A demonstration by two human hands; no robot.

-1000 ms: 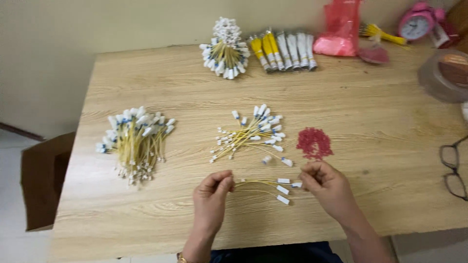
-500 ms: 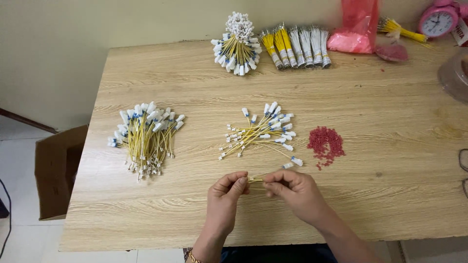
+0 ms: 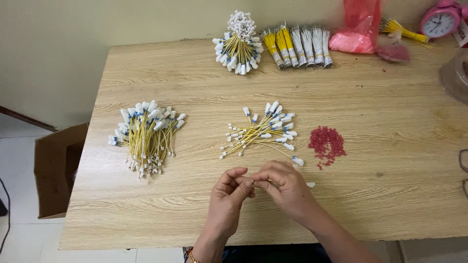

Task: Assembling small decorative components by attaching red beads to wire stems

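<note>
Pale wood-grain worktop fills my view, pushed up against a cream wall, with a brown cardboard box on the tiled floor to its left.

Both hands meet at the near edge. My left hand has thumb and forefinger pressed together on the end of a thin yellow wire, and my right hand closes its fingertips on the same wire from the other side, so each grip is pinching it. Most of the wire is hidden behind the fingers; a small white connector peeks out just beside the right hand, and I cannot tell whether it belongs to the held wire.

Just beyond the hands lies a loose fan of yellow wires with white ends, and to its right, near but apart, a small heap of red beads. Well to the left sits a thicker bundle of yellow wires, white caps pointing away from me.

Along the far edge I see a tied sheaf of yellow wires, a row of yellow and grey bundles, a pink plastic bag and a pink alarm clock. Part of a pair of glasses shows at the right border.
</note>
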